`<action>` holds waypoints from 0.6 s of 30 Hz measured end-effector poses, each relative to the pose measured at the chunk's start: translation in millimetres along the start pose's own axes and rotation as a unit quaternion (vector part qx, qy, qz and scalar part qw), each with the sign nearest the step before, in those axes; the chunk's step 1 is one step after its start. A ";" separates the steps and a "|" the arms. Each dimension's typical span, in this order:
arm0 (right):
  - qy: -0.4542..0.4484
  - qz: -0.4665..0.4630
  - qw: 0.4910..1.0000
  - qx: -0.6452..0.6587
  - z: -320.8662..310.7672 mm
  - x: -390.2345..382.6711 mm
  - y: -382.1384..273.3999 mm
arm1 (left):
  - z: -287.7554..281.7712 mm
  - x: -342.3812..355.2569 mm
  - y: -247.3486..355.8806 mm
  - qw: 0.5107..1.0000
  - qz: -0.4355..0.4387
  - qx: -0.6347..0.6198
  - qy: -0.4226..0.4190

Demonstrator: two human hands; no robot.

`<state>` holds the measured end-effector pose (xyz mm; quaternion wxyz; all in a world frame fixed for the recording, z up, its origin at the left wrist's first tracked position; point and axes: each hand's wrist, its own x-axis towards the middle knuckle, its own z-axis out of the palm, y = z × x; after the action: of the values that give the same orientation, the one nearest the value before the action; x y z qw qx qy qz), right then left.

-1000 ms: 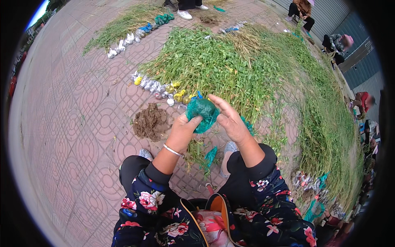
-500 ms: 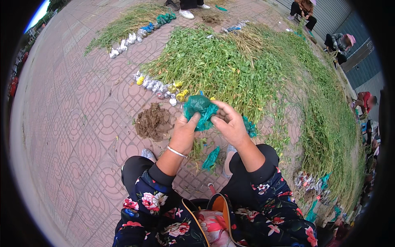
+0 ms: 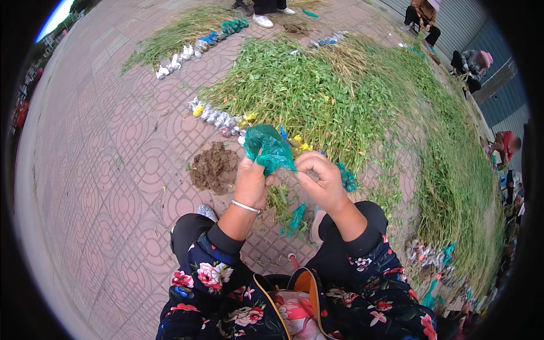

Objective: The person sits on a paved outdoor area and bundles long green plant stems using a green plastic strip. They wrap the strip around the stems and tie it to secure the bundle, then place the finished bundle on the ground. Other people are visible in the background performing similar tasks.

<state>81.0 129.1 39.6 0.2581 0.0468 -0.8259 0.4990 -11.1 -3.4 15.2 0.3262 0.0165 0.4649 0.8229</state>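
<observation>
Between my hands is a thin green plastic bag [image 3: 272, 148], bunched around a lump at its upper left. My left hand [image 3: 252, 181] grips it from below, its fingers closed and partly hidden by the plastic. With thumb and finger pinched, my right hand [image 3: 321, 177] pulls the bag's right edge out to a point. Whatever the bag wraps cannot be made out. A heap of wet brown mud [image 3: 214, 168] lies on the paving left of my left hand. Below the hands, another loose green plastic bag [image 3: 294, 220] rests on the ground between my feet.
Leafy green plants [image 3: 306, 93] lie in a wide pile ahead, a row of white and yellow bagged bundles [image 3: 218, 119] along their left end. Green bundles [image 3: 347, 177] sit beside my right hand. A second plant pile [image 3: 178, 37] is farther left. Several people sit along the right.
My right hand has shifted right and down, stretching the bag's edge away from my left hand. The rounded green lump has turned and now looks looser and more drawn out.
</observation>
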 end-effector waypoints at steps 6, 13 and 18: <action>-0.028 0.007 1.000 0.003 7.0 1.1 1.0 | 1.2 -0.1 1.3 0.999 0.022 0.022 0.008; 0.047 0.112 0.993 -0.011 18.4 2.3 1.5 | -1.8 7.0 -27.5 0.864 0.302 0.403 0.007; 0.031 0.050 0.991 -0.119 14.7 3.6 1.9 | 1.6 -3.7 -25.9 0.801 0.287 0.524 -0.028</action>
<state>71.7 118.2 34.4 0.2619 -0.0414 -0.8724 0.4106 5.8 5.0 -3.1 0.0299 0.3411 0.7900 0.5086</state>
